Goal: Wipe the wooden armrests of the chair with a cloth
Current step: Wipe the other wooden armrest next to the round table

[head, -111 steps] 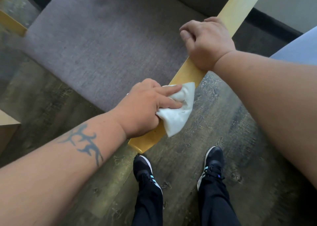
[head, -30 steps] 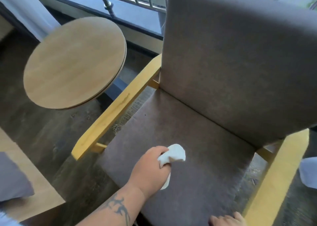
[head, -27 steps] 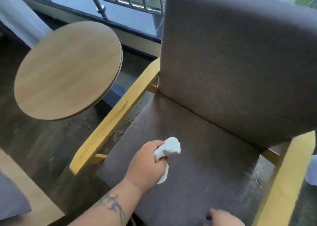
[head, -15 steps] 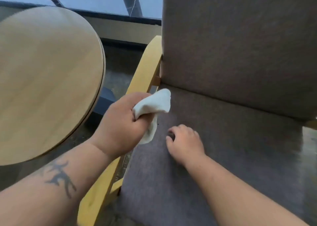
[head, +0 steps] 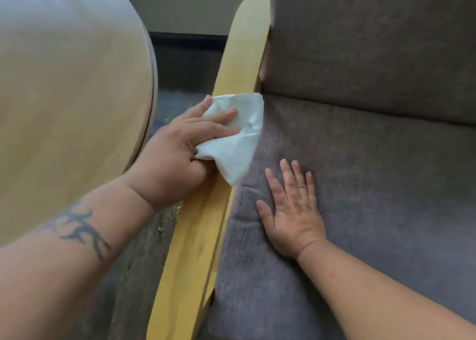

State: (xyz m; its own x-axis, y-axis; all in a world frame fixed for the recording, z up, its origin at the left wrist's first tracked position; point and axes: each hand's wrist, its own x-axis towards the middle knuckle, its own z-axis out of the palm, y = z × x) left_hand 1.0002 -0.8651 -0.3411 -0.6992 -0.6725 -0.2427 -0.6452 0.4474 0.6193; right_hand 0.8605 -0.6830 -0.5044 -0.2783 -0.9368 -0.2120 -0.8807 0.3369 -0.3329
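The cloth [head: 237, 136] is white, thin and limp. It lies bunched across the top of the wooden armrest [head: 203, 236], partway along its length and nearer the backrest, with one loose corner hanging over the inner edge toward the seat cushion [head: 360, 210]. It looks very light and soft, the kind of thing that crumples and slides rather than keeping a shape, so it probably needs to be pinned flat under the fingers to stay put during a stroke; a pinch at one bunched end plus pressure from above seems the sensible hold. The armrest itself is a stiff, smooth yellow plank, likely a little slick, and it gives a firm surface to press against.

The left hand [head: 177, 156] has that hold: thumb and palm gather the near end of the cloth, while the fingers [head: 221, 115] stretch forward on top of it, pressing it down onto the wood. The wrist is fairly straight and the tattooed forearm [head: 77, 236] runs in from the lower left, roughly in line with the armrest.

The right hand [head: 293, 208] grasps nothing. It rests palm down on the seat cushion just beside the armrest, fingers spread and relaxed, apparently as a brace.

A round wooden table [head: 72, 94] stands close on the outer side of the armrest, empty as far as can be seen.
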